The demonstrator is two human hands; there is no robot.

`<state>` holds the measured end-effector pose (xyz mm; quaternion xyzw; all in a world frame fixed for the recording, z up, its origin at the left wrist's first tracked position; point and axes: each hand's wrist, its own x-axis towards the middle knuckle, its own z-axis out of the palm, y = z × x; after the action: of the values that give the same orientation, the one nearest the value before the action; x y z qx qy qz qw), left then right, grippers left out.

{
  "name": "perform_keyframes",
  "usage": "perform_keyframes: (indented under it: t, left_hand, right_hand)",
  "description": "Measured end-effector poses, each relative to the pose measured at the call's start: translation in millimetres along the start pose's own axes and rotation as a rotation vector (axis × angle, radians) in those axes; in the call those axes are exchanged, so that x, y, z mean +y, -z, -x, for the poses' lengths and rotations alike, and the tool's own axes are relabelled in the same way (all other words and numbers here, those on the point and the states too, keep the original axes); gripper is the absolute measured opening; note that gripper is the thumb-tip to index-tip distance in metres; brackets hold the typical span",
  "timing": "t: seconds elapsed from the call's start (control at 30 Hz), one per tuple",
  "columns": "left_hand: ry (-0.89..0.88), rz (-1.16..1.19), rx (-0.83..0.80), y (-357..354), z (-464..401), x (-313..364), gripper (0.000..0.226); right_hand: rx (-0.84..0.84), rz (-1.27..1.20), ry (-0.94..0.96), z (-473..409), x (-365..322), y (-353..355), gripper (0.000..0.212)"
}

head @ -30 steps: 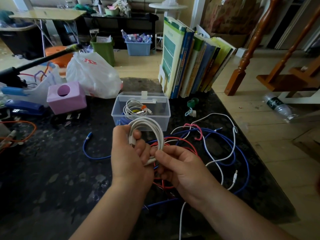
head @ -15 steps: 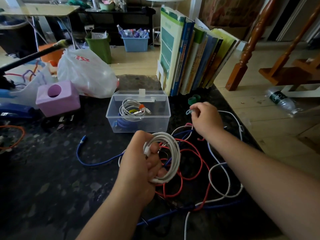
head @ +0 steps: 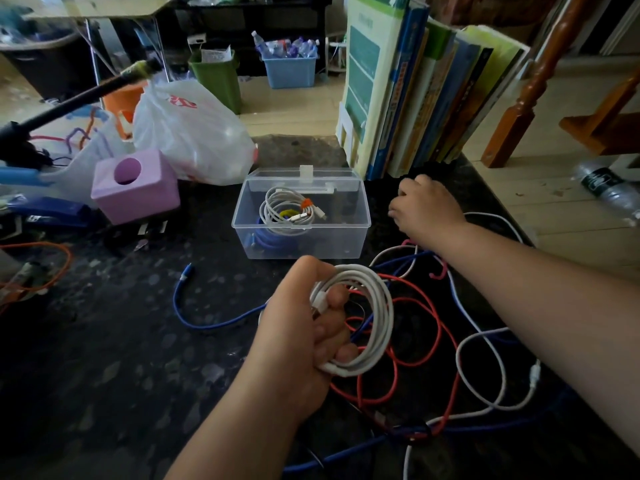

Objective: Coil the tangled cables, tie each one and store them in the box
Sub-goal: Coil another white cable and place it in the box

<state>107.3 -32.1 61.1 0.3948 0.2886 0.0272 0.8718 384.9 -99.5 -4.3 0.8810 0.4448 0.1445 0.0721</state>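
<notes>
My left hand grips a coiled white cable just above the dark table, in front of the clear plastic box. Inside the open box lie a tied white coil and a blue coil. My right hand reaches down to the right of the box, near the foot of the books, its fingertips hidden. Under my arms, loose red, blue and white cables lie tangled. A pink tie lies among them.
A row of upright books stands behind the right hand. A purple box, a white plastic bag and a blue stapler crowd the left. An orange cable lies at the left edge. The table's right edge drops to the floor.
My right hand let go of the white coil and reached out to the spot right of the box, then a little farther back. My left hand kept the coil and lowered it slightly.
</notes>
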Motion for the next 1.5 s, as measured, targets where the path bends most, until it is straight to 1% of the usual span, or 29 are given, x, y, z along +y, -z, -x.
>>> perform_keyframes:
  t: [0.07, 0.1, 0.17, 0.3, 0.37, 0.47, 0.53, 0.6, 0.67, 0.77, 0.8, 0.87, 0.93, 0.97, 1.03, 1.1, 1.17, 1.27, 1.37, 1.5]
  left_hand:
    - [-0.002, -0.02, -0.009, -1, 1, 1, 0.029]
    - [-0.007, -0.031, -0.013, -1, 2, 2, 0.03]
    - [-0.02, -0.048, -0.014, -1, 3, 2, 0.031]
    - [-0.059, -0.09, -0.044, 1, 7, 5, 0.031]
    - [-0.069, -0.101, -0.081, 2, 8, 6, 0.033]
    - [-0.08, -0.131, -0.158, 1, 12, 8, 0.034]
    - [-0.093, -0.181, -0.213, -1, 16, 9, 0.032]
    - [-0.089, -0.233, -0.281, -4, 21, 8, 0.032]
    - [-0.077, -0.266, -0.363, -5, 26, 7, 0.032]
    - [-0.093, -0.301, -0.483, -4, 34, 4, 0.031]
    - [-0.104, -0.315, -0.508, -3, 36, 3, 0.03]
    - [-0.112, -0.332, -0.535, 0, 38, 2, 0.031]
    - [-0.114, -0.37, -0.536, 2, 39, 2, 0.033]
    - [-0.124, -0.402, -0.532, 3, 38, 3, 0.034]
    - [-0.161, -0.463, -0.519, 4, 37, 6, 0.035]
    - [-0.187, -0.502, -0.49, 4, 35, 8, 0.035]
    - [-0.194, -0.54, -0.433, 6, 34, 10, 0.033]
    - [-0.219, -0.623, -0.368, 9, 33, 11, 0.033]
    - [-0.253, -0.679, -0.333, 10, 31, 12, 0.028]
    - [-0.29, -0.699, -0.317, 10, 31, 13, 0.016]
  right_hand:
    - [0.177, -0.277, -0.078, 2, -4, 8, 0.026]
    - [0.265, -0.413, -0.147, 3, -6, 12, 0.024]
    - [0.356, -0.679, -0.326, 7, -11, 23, 0.019]
    - [0.36, -1.133, -0.689, 23, -20, 44, 0.013]
    - [0.378, -1.4, -0.828, 41, -28, 61, 0.014]
    - [0.317, -1.733, -0.892, 78, -47, 91, 0.011]
    - [0.216, -1.883, -0.921, 104, -63, 107, 0.011]
    - [0.107, -1.891, -0.912, 125, -80, 120, 0.015]
    - [0.018, -1.792, -0.835, 139, -96, 130, 0.017]
    - [-0.039, -1.776, -0.725, 150, -108, 142, 0.016]
    - [-0.047, -1.704, -0.681, 152, -108, 144, 0.013]
    - [-0.089, -1.522, -0.572, 156, -105, 146, 0.006]
    - [-0.188, -1.51, -0.499, 159, -101, 151, 0.002]
    - [-0.265, -1.556, -0.489, 161, -99, 153, 0.007]
    - [-0.444, -1.697, -0.516, 164, -97, 158, 0.023]
    - [-0.556, -1.791, -0.539, 166, -94, 159, 0.037]
    - [-0.626, -1.848, -0.57, 165, -92, 157, 0.04]
    - [-0.732, -1.957, -0.679, 165, -92, 153, 0.041]
    - [-0.778, -2.015, -0.705, 164, -93, 153, 0.036]
    - [-0.74, -2.002, -0.703, 163, -89, 156, 0.03]
